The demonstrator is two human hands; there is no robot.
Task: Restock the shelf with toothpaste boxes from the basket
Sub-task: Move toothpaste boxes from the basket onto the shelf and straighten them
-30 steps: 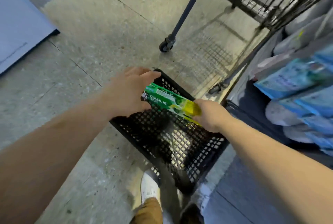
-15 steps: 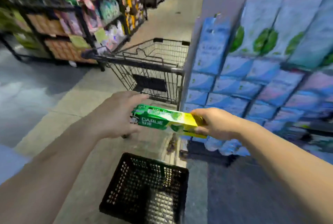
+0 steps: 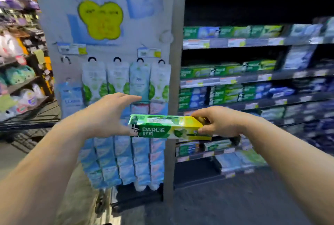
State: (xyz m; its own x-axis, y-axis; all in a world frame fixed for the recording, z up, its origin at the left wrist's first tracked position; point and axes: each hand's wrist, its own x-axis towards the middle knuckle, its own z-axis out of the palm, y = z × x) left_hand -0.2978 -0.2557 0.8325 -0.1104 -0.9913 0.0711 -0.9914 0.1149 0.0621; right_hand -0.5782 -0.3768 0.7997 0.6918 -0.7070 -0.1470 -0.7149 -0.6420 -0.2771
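The toothpaste box (image 3: 168, 127) looks light and stiff, though thin card dents, so its ends are the safest hold. The right hand (image 3: 219, 122) pinches its yellow end, level, near the shelf (image 3: 235, 78). The left hand (image 3: 106, 116) is spread open, touching the green end. A moment ago both were lower, over the basket; now that is out of sight.

1. The green and yellow toothpaste box (image 3: 169, 128) carries the brand "DARLIE" in white capitals on its front face, with the Chinese characters "好來" just below.
2. Print on the shelf price tags (image 3: 235, 42) and the yellow butterfly sign (image 3: 100, 20) is too blurred to read.
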